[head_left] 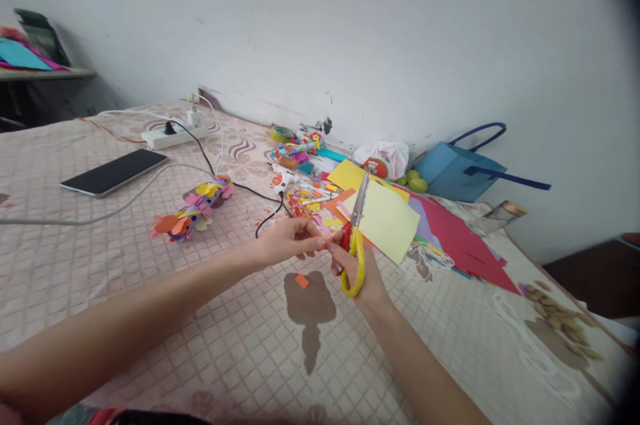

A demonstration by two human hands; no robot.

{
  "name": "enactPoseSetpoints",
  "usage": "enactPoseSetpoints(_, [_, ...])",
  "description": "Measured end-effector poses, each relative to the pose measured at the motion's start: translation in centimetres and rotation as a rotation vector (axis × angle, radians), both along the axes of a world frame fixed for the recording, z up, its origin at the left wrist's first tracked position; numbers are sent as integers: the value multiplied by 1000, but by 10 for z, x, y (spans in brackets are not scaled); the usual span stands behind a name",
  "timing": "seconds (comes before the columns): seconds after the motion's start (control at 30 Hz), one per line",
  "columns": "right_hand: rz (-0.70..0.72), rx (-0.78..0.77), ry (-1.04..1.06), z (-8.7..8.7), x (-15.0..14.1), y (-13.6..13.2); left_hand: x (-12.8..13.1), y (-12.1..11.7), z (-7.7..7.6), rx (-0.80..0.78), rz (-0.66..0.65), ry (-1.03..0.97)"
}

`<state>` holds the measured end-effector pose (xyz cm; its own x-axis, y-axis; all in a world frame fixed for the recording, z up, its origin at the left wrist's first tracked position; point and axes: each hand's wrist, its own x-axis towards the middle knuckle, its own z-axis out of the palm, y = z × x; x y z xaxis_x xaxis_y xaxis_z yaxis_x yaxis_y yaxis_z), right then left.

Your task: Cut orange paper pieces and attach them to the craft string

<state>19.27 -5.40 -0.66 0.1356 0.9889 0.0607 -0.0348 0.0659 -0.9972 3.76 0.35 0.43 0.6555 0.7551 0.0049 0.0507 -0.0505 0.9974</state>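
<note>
scissors [360,202] gripped in right hand [370,277], paper scrap [327,245] pinched by left hand [283,241], blue bag [449,173] beyond

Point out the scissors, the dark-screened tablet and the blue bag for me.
Scissors [359,201]: head view, on the metal blades.
Dark-screened tablet [116,172]: head view, on the screen.
Blue bag [450,173]: head view, on its side.

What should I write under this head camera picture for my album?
Two hands, left and right, meet beside bright paper, with yellow-handled scissors in the right.
</note>
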Motion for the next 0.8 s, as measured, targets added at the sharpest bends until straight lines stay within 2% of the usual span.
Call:
enactPoseSetpoints(0.13, [18, 14, 36, -1, 0, -2, 3, -4, 1, -79, 42, -6])
enactPoseSetpoints(0.37, [-12, -1, -17, 0, -1, -2, 3, -2, 0, -47, 51, -11])
enactPoseSetpoints(0.53, [-6, 21, -50, -1, 0, -1, 4, -4, -1, -190, 126, -59])
enactPoseSetpoints(0.67, [84, -7, -60, 0, -2, -4, -3, 4, 6, -249, 176, -187])
enactPoseSetpoints(0.8, [168, -88, -183, -2, -2, -8, -12, 14, 16, -213, 198, -305])
